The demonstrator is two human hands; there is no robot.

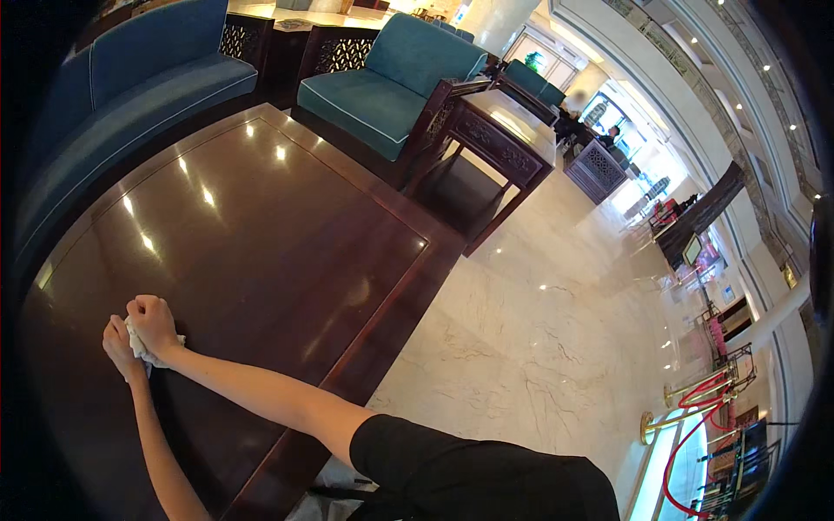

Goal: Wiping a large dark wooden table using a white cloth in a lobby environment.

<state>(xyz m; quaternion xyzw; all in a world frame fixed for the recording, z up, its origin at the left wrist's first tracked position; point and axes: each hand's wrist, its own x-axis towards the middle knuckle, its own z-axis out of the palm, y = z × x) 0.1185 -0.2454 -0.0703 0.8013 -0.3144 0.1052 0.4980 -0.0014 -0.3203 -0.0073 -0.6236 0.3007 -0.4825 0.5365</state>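
Note:
Both my hands are together at the left of the view, low over a dark polished wooden table (280,260). A crumpled white cloth (144,345) is bunched between them. My right hand (155,323) grips it from the right, its fingers curled in. Close beside it, my left hand (119,345) has its fingers bent around the cloth's other side. Much of the cloth is hidden by the hands, so whether it touches the tabletop is hard to tell.
A blue-green upholstered sofa (156,91) and a matching armchair (365,98) stand along the table's far side. Beside the armchair is a carved wooden side table (502,140). Marble floor (495,352) lies to the right, with red rope barriers (684,417) beyond. People (570,124) sit far off.

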